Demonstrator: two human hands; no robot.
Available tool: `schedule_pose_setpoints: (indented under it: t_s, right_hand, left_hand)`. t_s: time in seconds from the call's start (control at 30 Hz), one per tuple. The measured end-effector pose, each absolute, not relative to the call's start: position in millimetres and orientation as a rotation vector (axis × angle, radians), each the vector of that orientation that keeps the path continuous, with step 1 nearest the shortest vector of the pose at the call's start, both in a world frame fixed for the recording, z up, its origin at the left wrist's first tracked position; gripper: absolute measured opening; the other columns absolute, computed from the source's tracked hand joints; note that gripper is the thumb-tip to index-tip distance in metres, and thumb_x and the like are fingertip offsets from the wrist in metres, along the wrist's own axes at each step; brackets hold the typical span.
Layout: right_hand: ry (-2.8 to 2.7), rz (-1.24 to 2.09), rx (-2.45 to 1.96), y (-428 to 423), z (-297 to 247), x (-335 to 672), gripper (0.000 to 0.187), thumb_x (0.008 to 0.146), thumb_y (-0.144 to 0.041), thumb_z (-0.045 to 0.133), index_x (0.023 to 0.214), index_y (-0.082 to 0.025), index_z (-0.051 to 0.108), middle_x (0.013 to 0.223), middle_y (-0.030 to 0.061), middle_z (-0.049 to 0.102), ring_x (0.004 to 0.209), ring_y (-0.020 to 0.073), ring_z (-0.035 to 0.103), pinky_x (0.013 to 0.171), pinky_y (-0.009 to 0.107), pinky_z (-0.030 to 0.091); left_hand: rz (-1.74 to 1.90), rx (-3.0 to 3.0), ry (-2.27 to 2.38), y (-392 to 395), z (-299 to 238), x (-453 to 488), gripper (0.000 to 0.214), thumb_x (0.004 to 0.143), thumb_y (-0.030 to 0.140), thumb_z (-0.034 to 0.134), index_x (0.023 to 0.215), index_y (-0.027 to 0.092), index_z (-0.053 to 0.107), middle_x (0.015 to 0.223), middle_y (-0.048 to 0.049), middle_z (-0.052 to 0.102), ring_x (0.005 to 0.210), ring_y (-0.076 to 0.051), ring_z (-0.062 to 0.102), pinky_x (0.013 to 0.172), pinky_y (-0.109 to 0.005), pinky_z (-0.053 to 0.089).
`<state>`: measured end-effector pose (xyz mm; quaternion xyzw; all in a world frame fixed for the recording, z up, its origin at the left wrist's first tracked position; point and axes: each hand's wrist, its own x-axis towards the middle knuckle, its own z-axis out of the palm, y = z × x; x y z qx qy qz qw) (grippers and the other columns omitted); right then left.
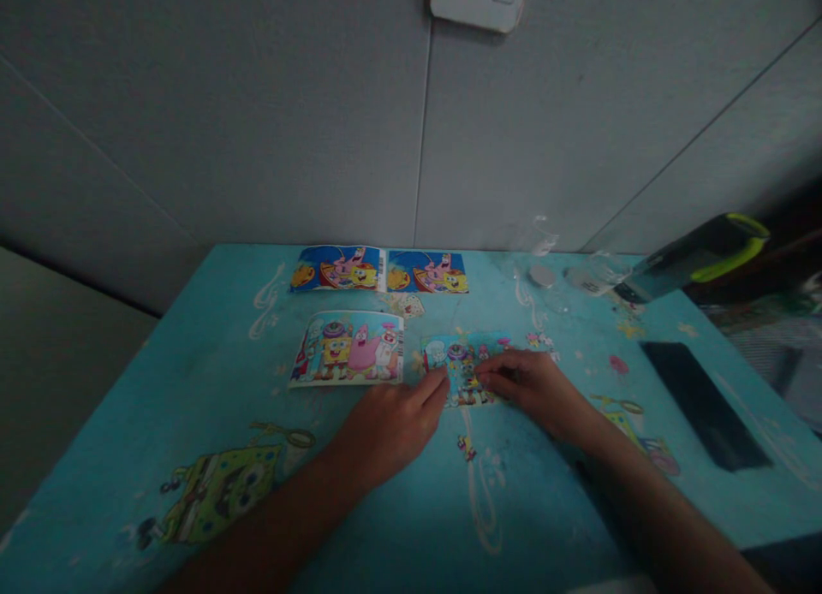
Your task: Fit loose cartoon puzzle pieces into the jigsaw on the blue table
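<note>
My left hand [395,423] rests palm down on the blue cartoon-printed table [193,380], its fingers stretched toward the left edge of a small jigsaw puzzle [463,363]. From the right, my right hand [536,384] lies on the same puzzle with its fingertips pressed onto the pieces. A cartoon picture card [350,347] lies flat just left of the puzzle. A single loose puzzle piece [467,446] sits nearer to me, between my hands.
Two blue cartoon cards [378,270] lie side by side at the table's back edge by the grey wall. A clear plastic bag with a round lid [545,273] is at the back right. A dark phone [703,403] lies at the right. A green-trimmed dark device [703,253] sits beyond.
</note>
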<state>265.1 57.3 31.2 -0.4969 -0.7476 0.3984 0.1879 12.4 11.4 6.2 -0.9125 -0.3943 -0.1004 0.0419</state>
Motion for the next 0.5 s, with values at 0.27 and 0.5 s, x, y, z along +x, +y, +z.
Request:
schedule_pose_setpoints:
  t_s: [0.27,0.5]
  right_hand:
    - [-2.135,1.043,-1.394,57.5,29.2,264.8,0.018,0.095,-0.032,0.063,0.096,-0.022,0.078,0.089,0.0027,0.077,0.075,0.0171,0.068,0.070,0.028,0.051]
    - [-2.138,0.958,-1.392,57.4,26.8,259.5,0.015,0.094,-0.029,0.064,0.097,-0.022,0.078,0.090,0.0026,0.076,0.076,0.0165,0.067,0.069,0.027,0.049]
  left_hand:
    - [-0.301,-2.808,-1.231,10.9,7.6,13.7,0.032,0.096,0.012,0.050,0.125,0.016,0.062,0.135,-0.0073,0.063,0.066,-0.015,0.070,0.054,-0.034,0.059]
    - [-0.310,-2.814,-1.231,11.1,6.6,12.9,0.034,0.095,0.012,0.050,0.127,0.016,0.061,0.137,-0.0071,0.062,0.069,-0.015,0.071,0.056,-0.034,0.060]
